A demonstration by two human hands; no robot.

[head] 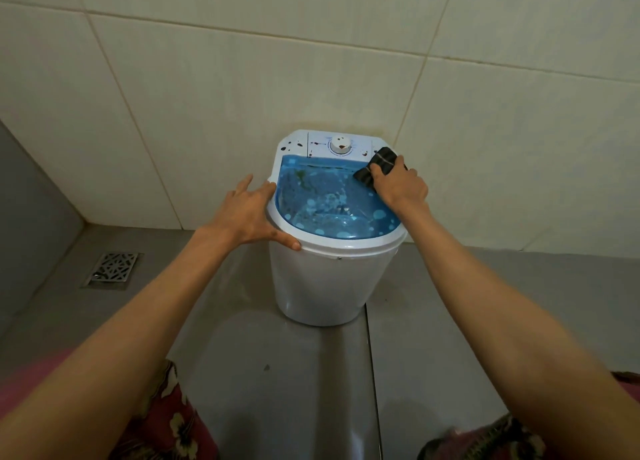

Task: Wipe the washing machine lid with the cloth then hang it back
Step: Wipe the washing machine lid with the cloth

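Wiping under way: right hand (398, 186) clamps the dark folded cloth (379, 167) at the translucent blue lid's (329, 200) two o'clock; left hand (249, 214), splayed flat, braces the white rim at nine; next, sweep toward the smears.

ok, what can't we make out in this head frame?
- Where the cloth hangs: no hook or rail in the head view.
- Labels around the dial: too small.
- Lid corner and cloth underside: hidden by the right hand.
- Drum contents: blurred through the tinted lid.

Cloth (379, 167) on lid's (332, 203) right (rear corner), drain (114, 268) left
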